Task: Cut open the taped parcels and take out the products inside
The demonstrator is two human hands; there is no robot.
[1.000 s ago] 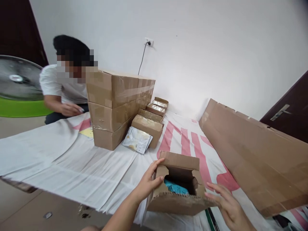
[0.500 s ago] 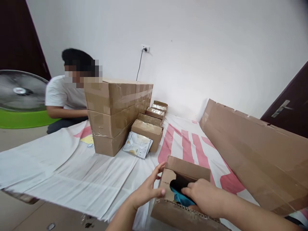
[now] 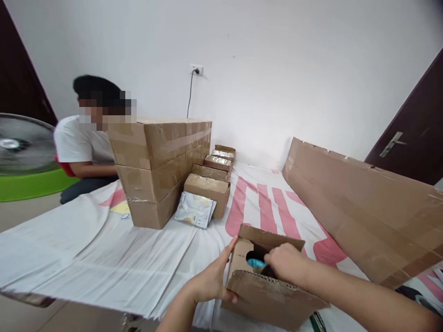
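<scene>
An opened cardboard box (image 3: 273,299) stands at the front of the sheet-covered surface, its long flaps raised. My left hand (image 3: 216,279) grips the box's left end, thumb on the near side and fingers on the far side. My right hand (image 3: 285,260) is at the box's opening, fingers curled and partly hidden inside; what they hold, if anything, I cannot make out. A shiny blue packet (image 3: 256,263) shows through the gap beside the left inner flap. Beyond the box, a white pouch (image 3: 195,210) leans against a smaller carton (image 3: 207,184).
Taped cartons (image 3: 166,152) are stacked left of centre, with several smaller boxes (image 3: 218,161) in a row behind. A large cardboard panel (image 3: 356,207) stands along the right. A person (image 3: 76,143) in a white shirt sits at left near a fan (image 3: 24,145).
My right hand has risen slightly from inside the box, and less of the blue packet shows. The near flap stands more upright. My left hand stays at the box's left end.
</scene>
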